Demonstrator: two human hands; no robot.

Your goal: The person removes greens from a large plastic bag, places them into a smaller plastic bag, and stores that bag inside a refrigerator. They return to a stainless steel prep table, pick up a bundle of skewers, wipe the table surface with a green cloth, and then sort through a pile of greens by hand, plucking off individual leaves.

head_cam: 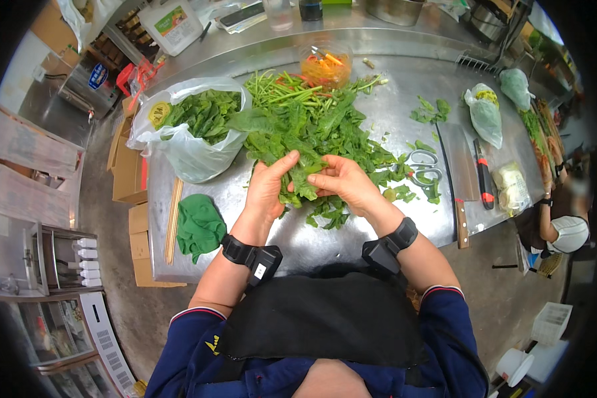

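Both hands are at the near edge of a loose pile of leafy greens [328, 124] on a stainless steel table [298, 253]. My left hand [271, 186] grips a green leaf [302, 181] between thumb and fingers. My right hand [346, 181] pinches the same leaf from the other side. Left of the pile, a white plastic bag [194, 156] stands with its mouth spread, full of leaves. Cut green stems [286, 89] lie behind the pile, beside a clear bowl [326, 67] of orange and red pieces. Grey-handled scissors [423, 166] rest among scraps at the right.
A cleaver [458, 169] and a red-and-black knife or cutter [483, 176] lie to the right, near bagged vegetables [485, 114]. A green cloth [200, 226] and wooden sticks [174, 221] lie at the left. Another person [559, 219] is at the far right.
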